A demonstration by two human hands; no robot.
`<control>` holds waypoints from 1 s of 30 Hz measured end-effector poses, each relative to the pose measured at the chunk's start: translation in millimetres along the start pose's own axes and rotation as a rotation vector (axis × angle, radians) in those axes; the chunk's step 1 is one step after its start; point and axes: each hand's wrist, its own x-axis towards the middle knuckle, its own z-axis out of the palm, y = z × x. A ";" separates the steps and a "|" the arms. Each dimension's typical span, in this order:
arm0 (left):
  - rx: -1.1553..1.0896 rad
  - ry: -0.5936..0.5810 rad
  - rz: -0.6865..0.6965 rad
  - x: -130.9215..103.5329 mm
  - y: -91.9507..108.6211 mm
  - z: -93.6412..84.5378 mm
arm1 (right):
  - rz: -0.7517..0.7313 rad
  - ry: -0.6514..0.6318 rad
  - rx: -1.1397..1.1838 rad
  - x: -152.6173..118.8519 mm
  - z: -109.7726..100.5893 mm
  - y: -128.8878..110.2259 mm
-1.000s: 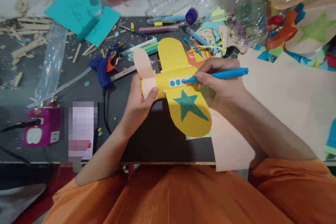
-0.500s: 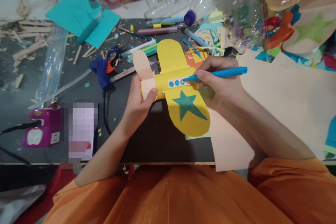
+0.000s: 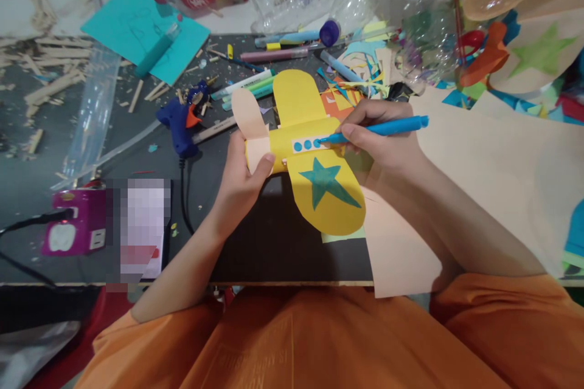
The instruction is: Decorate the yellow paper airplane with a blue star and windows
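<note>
A yellow paper airplane (image 3: pixel 280 140) with rounded wings lies across the middle, a teal star (image 3: pixel 325 179) on its near wing. My left hand (image 3: pixel 244 170) grips its tail end, thumb on the pale pink tail piece (image 3: pixel 249 114). Along the body runs a pale strip with three blue dots (image 3: pixel 307 145). In my right hand (image 3: pixel 381 130) is a blue marker (image 3: pixel 396 126), its tip touching the strip at the rightmost dot.
A blue glue gun (image 3: pixel 177 127) and several markers lie beyond my left hand. Purple power block (image 3: pixel 75 237) and phone (image 3: pixel 148 219) are at the left. Large pale paper (image 3: pixel 497 176) spreads at the right; plastic bottles (image 3: pixel 296 0), a teal sheet (image 3: pixel 118 12) and scraps are at the back.
The third dot, partly white inside before, is now filled with blue. Both hands and the airplane have kept almost the same place.
</note>
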 end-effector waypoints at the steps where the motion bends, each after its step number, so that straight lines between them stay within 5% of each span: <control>1: -0.001 0.007 -0.002 0.1 0.5 0.1 | 0.013 -0.007 0.008 -0.2 -0.3 0.3; 13: -0.030 0.022 0.019 0.4 -5.1 0.7 | 0.073 0.091 0.048 -10.1 -1.6 -0.1; 30: -0.023 0.014 0.010 0.3 3.1 0.5 | 0.040 0.049 -0.075 -8.8 -3.9 1.9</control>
